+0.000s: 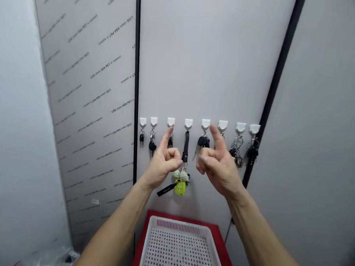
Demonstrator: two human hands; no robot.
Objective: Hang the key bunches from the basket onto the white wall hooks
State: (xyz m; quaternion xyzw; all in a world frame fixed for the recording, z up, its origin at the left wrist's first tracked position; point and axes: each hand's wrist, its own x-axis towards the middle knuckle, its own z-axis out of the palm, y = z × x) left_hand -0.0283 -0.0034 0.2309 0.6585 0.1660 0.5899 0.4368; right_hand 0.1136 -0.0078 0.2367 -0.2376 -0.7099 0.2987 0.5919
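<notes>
A row of several white wall hooks (188, 123) carries bunches of keys. My left hand (163, 162) is raised before the wall, index finger up near the third hook (171, 121), the other fingers curled, nothing in it. My right hand (217, 163) mirrors it, index finger up towards the sixth hook (222, 124), the rest folded, holding nothing. Between my hands hangs a black strap with a yellow-green tag (180, 186) from the fourth hook. A black car key (203, 141) hangs on the fifth hook.
A white perforated basket (153, 243) rests on a red surface (219, 240) below the hooks. Black vertical strips (135, 87) divide the grey wall panels. The left panel bears printed film. Clear plastic lies on the floor at lower left (46, 258).
</notes>
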